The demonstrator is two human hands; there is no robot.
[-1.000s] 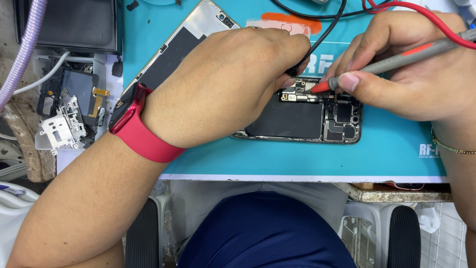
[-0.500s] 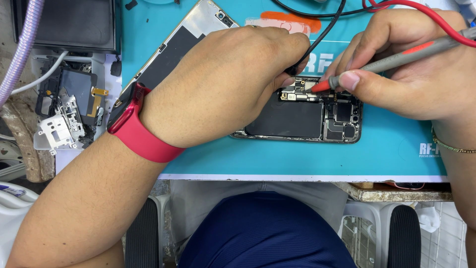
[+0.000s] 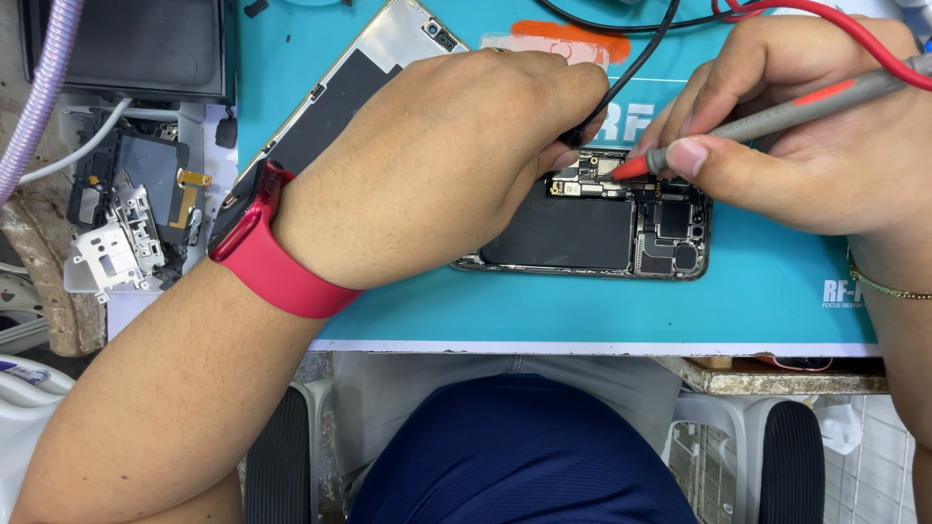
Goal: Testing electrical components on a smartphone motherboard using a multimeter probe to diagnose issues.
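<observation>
Both probes held on the opened phone; no visible shift from the frames a second and half a second ago.

The opened phone (image 3: 592, 228) lies on the teal mat (image 3: 582, 311) on the surface, board and dark battery exposed. With nothing moved, the contact reads as a sustained measurement. The right hand (image 3: 806, 136) is closed in a pen grip, pinching the grey probe (image 3: 777, 107), its red tip on the upper board. The left hand (image 3: 437, 165) is curled, fingers pressed together on the black probe lead (image 3: 631, 68) at the same edge. Loose parts (image 3: 126, 223) sit well apart, left.
</observation>
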